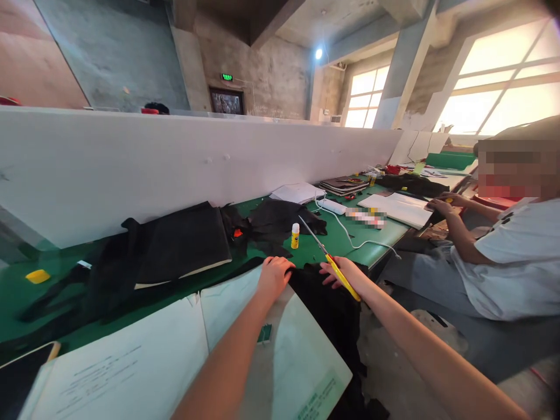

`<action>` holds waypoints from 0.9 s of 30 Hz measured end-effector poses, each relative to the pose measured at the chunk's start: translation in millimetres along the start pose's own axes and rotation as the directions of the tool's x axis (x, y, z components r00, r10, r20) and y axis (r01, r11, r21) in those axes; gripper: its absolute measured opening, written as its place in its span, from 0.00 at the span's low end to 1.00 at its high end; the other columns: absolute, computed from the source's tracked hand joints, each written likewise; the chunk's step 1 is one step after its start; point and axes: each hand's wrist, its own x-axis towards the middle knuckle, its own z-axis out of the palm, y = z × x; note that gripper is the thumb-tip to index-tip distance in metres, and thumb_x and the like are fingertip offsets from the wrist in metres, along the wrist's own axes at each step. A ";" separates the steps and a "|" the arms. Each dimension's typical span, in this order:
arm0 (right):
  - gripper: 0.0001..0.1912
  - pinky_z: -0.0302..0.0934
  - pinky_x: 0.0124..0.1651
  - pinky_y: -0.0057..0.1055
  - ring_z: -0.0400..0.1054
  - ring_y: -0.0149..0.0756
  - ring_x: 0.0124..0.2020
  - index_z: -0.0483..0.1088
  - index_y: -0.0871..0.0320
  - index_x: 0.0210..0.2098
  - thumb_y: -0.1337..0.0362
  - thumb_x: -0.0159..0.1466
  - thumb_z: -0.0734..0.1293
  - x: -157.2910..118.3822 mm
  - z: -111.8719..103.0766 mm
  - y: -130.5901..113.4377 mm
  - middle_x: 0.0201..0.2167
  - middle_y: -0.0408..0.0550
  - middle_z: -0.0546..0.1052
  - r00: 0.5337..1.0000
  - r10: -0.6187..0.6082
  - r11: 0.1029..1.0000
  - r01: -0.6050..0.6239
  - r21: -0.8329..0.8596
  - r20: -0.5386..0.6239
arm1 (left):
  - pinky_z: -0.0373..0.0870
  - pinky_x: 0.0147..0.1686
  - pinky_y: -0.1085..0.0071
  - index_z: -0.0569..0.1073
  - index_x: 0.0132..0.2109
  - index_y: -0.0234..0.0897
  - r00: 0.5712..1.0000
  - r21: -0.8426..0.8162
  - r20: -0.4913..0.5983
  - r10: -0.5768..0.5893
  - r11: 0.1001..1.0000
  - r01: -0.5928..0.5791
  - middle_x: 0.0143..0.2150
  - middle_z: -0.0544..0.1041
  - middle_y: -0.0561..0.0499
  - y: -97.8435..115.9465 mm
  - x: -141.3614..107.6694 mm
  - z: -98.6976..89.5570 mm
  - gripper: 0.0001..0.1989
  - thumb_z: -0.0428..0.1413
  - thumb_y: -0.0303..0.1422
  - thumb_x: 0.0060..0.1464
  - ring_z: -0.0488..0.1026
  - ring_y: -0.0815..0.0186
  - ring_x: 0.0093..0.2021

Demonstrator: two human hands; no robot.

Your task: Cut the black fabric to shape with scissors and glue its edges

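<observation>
An open book [166, 326] with pale pages lies before me, with black cloth [332, 318] beneath it, spreading past its top and right edges. My left hand [275, 276] rests at the book's top edge, its fingers bent and closed on the cloth there; the fingertips are partly hidden. In my right hand [345, 274], just right of the book, is a pair of scissors [335, 267] with yellow handles. The blades point up and away to the left, over the table. A yellow glue stick [295, 236] with a white cap stands upright beyond my hands.
Black-covered book [184, 239] and cloth scraps lie left on the green table [245, 259]. A phone [28, 370] sits at lower left. Ahead are a white power strip [331, 206] with its cord and a white partition [175, 163]. A co-worker [511, 251] sits at the right.
</observation>
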 end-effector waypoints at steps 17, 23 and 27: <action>0.14 0.60 0.45 0.35 0.64 0.37 0.38 0.64 0.55 0.32 0.57 0.48 0.68 22.0 -55.8 -65.7 0.34 0.44 0.71 0.855 -0.479 0.855 0.403 -0.326 -0.197 | 0.60 0.46 0.64 0.74 0.38 0.41 0.999 -0.095 -0.042 0.000 0.995 -0.004 0.38 0.75 0.52 1.9 -1.5 -2.8 0.07 0.52 0.32 0.54 0.68 0.64 0.42; 0.23 0.52 0.47 0.39 0.63 0.45 0.44 0.68 0.60 0.38 0.59 0.43 0.72 36.6 -97.4 -138.6 0.39 0.52 0.72 0.703 -0.484 -0.222 0.477 -0.851 0.521 | 0.59 0.46 0.65 0.73 0.36 0.41 0.998 -0.133 -0.067 0.013 0.991 -0.022 0.37 0.75 0.54 0.5 -0.6 -3.9 0.05 0.53 0.28 0.52 0.68 0.65 0.40; 0.22 0.50 0.48 0.39 0.63 0.44 0.44 0.68 0.60 0.38 0.63 0.44 0.72 47.0 -70.5 -182.7 0.40 0.51 0.72 0.576 -0.219 -0.667 0.501 -0.552 0.788 | 0.59 0.46 0.66 0.72 0.35 0.41 0.997 -0.155 -0.079 0.017 0.987 -0.030 0.36 0.75 0.55 0.6 0.4 -5.3 0.03 0.55 0.29 0.51 0.69 0.66 0.40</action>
